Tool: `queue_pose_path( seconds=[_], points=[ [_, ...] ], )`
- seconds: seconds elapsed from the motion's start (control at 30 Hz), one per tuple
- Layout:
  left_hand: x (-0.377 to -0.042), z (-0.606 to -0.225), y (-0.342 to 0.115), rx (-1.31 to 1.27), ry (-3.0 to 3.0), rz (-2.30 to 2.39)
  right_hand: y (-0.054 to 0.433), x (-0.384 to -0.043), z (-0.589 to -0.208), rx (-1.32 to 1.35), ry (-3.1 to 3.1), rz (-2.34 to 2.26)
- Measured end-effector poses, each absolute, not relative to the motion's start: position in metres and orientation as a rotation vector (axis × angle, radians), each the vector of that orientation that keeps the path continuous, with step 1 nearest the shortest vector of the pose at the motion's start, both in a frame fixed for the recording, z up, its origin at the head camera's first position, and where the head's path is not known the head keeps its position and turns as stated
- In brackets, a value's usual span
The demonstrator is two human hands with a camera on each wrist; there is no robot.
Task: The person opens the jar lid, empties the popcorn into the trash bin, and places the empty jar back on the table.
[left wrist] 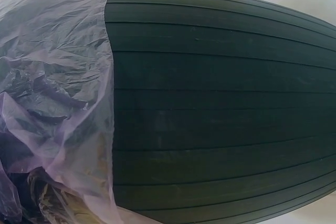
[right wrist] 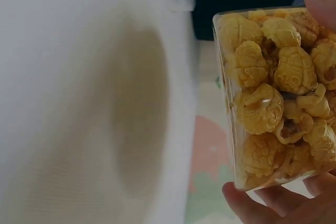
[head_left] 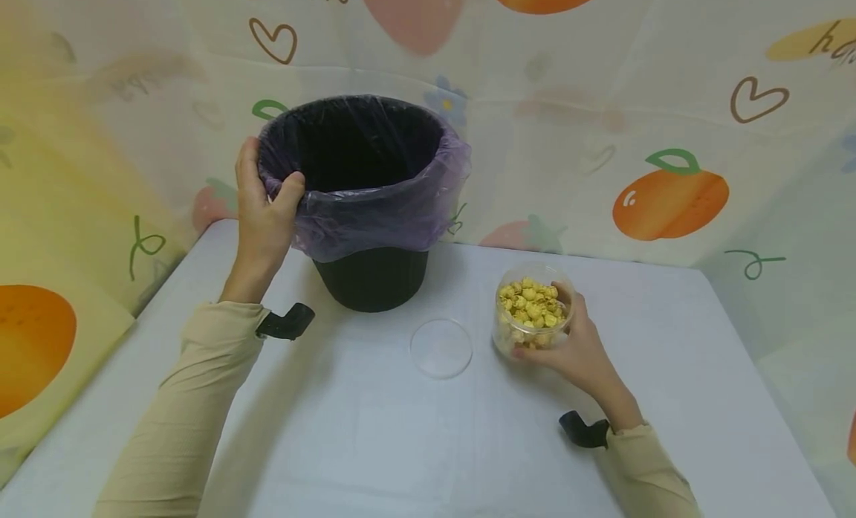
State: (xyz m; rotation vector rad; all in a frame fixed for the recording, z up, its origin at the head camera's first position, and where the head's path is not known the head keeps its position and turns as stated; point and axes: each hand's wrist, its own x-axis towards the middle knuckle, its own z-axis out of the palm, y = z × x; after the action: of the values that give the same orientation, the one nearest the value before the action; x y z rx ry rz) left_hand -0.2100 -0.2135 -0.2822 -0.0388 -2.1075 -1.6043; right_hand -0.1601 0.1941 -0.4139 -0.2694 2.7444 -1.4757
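A black trash can (head_left: 371, 280) lined with a thin purple plastic bag (head_left: 394, 217) stands toward the back of the table. My left hand (head_left: 264, 213) grips its left rim, thumb in front over the bag. In the left wrist view the ribbed side of the trash can (left wrist: 220, 103) fills most of the picture. My right hand (head_left: 578, 351) holds an uncovered clear jar (head_left: 503, 340) of yellow popcorn (head_left: 531, 301), fingers around its right side. The right wrist view shows popcorn (right wrist: 257, 108) through the jar wall, a thumb above and fingertips below.
A round clear lid (head_left: 441, 348) lies flat on the white table (head_left: 374, 444), between the trash can and the jar. Behind the table hangs a fruit-printed cloth (head_left: 568, 131). A black wrist camera (head_left: 287, 322) sits at the left cuff, another wrist camera (head_left: 584, 430) at the right.
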Motion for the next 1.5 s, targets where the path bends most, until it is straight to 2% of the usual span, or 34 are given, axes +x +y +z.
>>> queue_pose_path(
  seconds=[0.43,0.67,1.5],
  points=[
    [-0.211,-0.284,-0.214,-0.02,-2.091,-1.587,0.183,-0.183,-0.365,-0.475,2.834,-1.53],
    [-0.21,-0.284,-0.212,-0.034,-2.063,-1.59,0.176,-0.195,-0.33,-0.496,2.872,-1.523],
    [-0.206,-0.28,-0.204,-0.032,-2.063,-1.561,0.149,-0.241,-0.231,-0.801,3.131,-1.29]
  ],
)
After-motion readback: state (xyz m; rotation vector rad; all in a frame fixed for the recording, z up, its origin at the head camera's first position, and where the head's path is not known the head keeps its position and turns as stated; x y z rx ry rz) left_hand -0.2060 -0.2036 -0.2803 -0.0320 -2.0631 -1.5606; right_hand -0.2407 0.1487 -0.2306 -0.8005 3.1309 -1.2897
